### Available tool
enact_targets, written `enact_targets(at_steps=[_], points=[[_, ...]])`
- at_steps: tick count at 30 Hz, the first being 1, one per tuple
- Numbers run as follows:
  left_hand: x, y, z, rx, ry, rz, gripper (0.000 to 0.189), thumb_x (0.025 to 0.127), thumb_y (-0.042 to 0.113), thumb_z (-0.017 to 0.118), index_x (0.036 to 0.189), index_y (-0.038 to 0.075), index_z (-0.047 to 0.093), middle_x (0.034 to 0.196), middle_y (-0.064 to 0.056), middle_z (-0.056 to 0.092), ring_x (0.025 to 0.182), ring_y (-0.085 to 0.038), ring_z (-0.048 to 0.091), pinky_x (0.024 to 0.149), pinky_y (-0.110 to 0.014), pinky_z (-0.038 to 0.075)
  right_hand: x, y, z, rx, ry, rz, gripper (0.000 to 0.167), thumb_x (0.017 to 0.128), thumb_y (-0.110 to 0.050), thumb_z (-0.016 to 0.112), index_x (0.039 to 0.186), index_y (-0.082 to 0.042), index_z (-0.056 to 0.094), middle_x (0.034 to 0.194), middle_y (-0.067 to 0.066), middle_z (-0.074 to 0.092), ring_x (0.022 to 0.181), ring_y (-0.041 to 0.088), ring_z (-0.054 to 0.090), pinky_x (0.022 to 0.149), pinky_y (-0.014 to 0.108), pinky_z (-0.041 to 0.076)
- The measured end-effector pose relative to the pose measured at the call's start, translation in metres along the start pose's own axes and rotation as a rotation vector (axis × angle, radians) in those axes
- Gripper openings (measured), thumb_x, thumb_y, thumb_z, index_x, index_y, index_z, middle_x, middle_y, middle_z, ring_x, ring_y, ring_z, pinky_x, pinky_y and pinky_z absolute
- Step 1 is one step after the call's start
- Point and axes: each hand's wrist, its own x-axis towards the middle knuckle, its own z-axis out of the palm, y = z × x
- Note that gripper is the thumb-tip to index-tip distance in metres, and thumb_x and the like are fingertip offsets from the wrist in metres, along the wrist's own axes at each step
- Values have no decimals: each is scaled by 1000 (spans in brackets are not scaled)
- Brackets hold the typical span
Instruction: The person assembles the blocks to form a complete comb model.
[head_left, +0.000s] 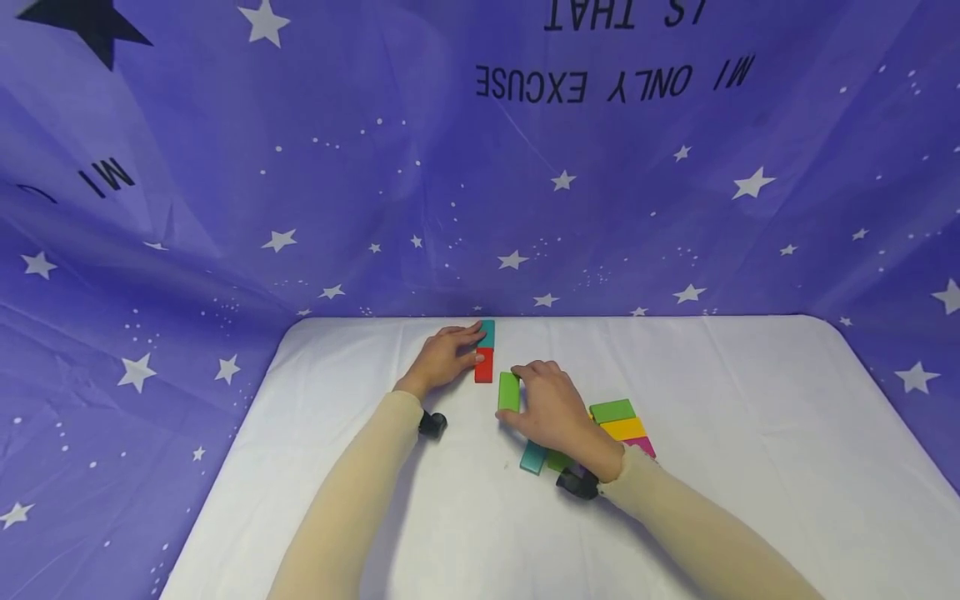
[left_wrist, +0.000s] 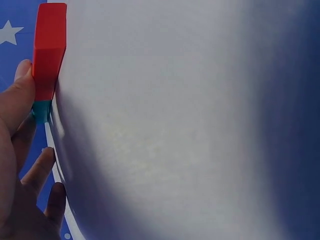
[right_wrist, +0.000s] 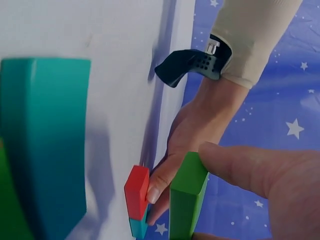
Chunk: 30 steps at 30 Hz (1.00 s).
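Near the far edge of the table, a teal block (head_left: 488, 332) and a red block (head_left: 483, 367) lie end to end. My left hand (head_left: 441, 360) is at their left side, thumb touching the red block and a fingertip at the teal one; its other fingers stretch out loosely in the left wrist view. Just right of that row, my right hand (head_left: 555, 408) pinches a green block (head_left: 508, 392) between thumb and fingers at its two ends. In the right wrist view, this green block (right_wrist: 186, 195) stands apart from the red block (right_wrist: 136, 191).
Under and beside my right forearm lie more blocks: a green one (head_left: 612, 411), a yellow one (head_left: 624, 429), a magenta one (head_left: 643, 447), a teal one (head_left: 533, 457) and another green one (head_left: 558, 462). A purple star-printed cloth (head_left: 420, 183) rises behind the white table (head_left: 750, 467).
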Motion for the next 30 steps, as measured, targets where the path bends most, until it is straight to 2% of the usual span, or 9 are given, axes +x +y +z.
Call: enact_targets(at_steps=[8, 16, 26, 30], points=[[-2, 2, 2, -3, -5, 9, 53, 98, 35, 65, 147, 18, 53, 159, 3, 39, 144, -28, 37, 115, -57, 29, 4, -8, 11, 14, -32, 35, 70, 78, -43, 84, 129, 0, 64, 119, 14, 66, 111, 31, 57, 100, 45, 48], [-1, 0, 1, 14, 9, 13, 53, 98, 35, 65, 147, 18, 54, 159, 4, 39, 144, -28, 38, 114, -57, 30, 13, -13, 16, 38, -27, 25, 69, 76, -43, 86, 127, -1, 65, 119, 13, 67, 108, 31, 58, 97, 46, 48], [0, 0, 1, 3, 4, 3, 54, 98, 34, 66, 148, 18, 53, 159, 7, 39, 145, -25, 37, 116, -54, 28, 21, -16, 24, 94, -42, 39, 65, 72, -38, 90, 120, 0, 67, 111, 11, 70, 99, 29, 59, 88, 44, 50], [0, 0, 1, 1, 6, 2, 54, 98, 34, 66, 148, 18, 53, 159, 7, 38, 145, -26, 36, 117, -53, 27, 24, -15, 27, 81, -49, 44, 64, 71, -38, 91, 118, -1, 68, 106, 10, 70, 95, 27, 59, 86, 43, 50]])
